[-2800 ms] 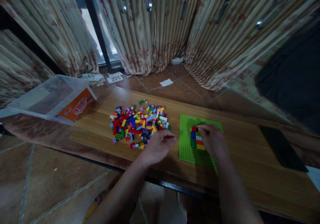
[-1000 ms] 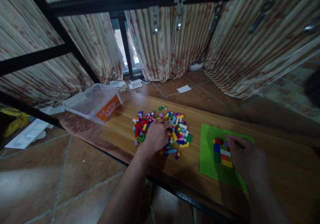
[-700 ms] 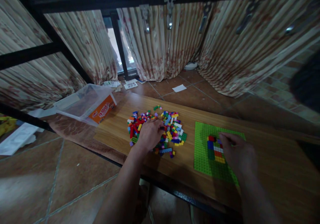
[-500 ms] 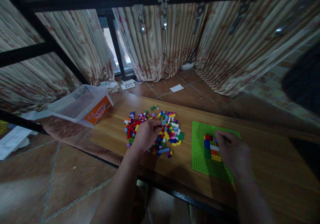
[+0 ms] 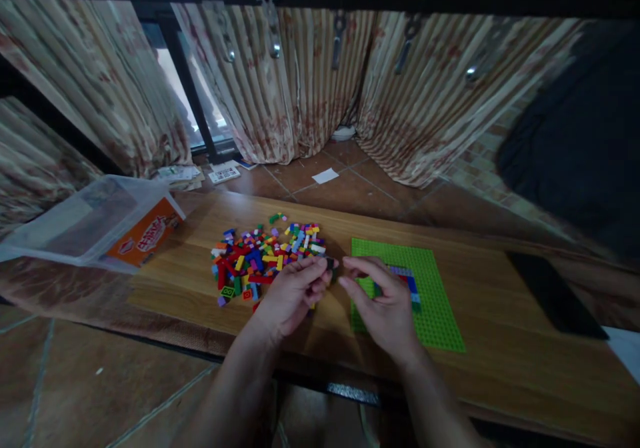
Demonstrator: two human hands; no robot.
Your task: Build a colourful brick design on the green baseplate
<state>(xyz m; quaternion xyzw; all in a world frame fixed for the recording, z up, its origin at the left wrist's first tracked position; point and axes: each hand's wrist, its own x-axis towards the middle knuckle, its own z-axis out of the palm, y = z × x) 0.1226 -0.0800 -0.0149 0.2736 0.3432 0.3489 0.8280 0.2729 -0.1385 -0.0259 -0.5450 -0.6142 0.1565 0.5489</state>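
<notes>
Dark brick (image 5: 330,263) pinched in left hand (image 5: 293,296); right hand (image 5: 387,307) just beside it, thumb and index parted, partly covering assembled bricks (image 5: 412,285) on green baseplate (image 5: 443,325). Loose brick pile (image 5: 255,259) behind left hand.

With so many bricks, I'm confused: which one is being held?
The small dark brick, pinched in the left hand; the other visible bricks lie loose on the table or sit on the green baseplate.

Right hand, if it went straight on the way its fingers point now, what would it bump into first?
Most likely the small dark piece pinched in the left hand, or that hand itself, just ahead of the right hand. Depth is unclear in this single view.
</notes>
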